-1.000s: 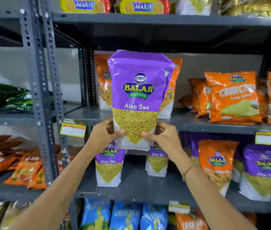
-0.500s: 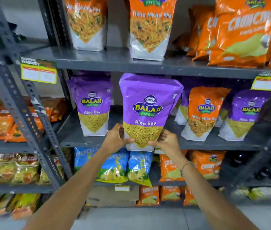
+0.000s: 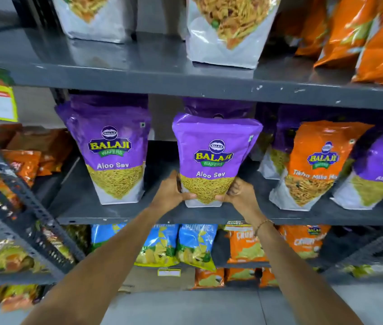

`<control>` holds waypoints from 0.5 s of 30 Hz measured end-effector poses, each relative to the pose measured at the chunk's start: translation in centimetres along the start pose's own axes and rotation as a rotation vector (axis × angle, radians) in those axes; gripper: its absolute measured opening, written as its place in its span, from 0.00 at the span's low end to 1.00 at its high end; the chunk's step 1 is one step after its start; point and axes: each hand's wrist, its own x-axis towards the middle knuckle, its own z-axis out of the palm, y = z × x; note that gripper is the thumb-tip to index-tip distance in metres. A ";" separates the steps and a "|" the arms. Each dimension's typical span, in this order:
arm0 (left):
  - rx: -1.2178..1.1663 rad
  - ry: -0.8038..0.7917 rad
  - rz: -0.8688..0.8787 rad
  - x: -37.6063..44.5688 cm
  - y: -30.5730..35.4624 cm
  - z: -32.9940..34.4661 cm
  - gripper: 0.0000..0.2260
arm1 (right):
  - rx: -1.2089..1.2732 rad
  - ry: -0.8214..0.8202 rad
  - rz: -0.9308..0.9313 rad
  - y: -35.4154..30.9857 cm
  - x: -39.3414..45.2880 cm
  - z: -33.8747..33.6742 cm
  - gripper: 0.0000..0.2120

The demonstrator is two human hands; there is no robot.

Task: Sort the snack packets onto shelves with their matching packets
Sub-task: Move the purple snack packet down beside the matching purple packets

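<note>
Both hands, left hand (image 3: 170,194) and right hand (image 3: 239,193), are closed around the bottom corners of the purple Aloo Sev packet (image 3: 212,160), upright at the middle shelf (image 3: 139,213) front. Released too near the edge, it could tip forward; pushed carelessly, it might jostle the orange Tikha Mitha packet (image 3: 315,165) alongside.

Both forearms are bare, with no sleeves in view. The left hand (image 3: 170,194) wears nothing that shows. A thin bracelet (image 3: 263,224), gold-toned and chain-like, circles the wrist just below the right hand (image 3: 241,195). Any rings are too blurred to tell.
</note>
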 end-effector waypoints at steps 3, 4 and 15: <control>-0.022 -0.010 -0.001 1.4 -0.5 0.3 0.29 | -0.004 -0.020 0.004 0.4 1.2 -0.1 0.25; -0.031 -0.015 -0.011 1.7 -0.7 0.4 0.29 | -0.007 -0.025 0.011 0.5 1.5 -0.1 0.25; -0.046 -0.057 -0.035 3.0 -1.4 1.3 0.27 | 0.000 -0.043 0.028 1.2 2.1 -1.3 0.22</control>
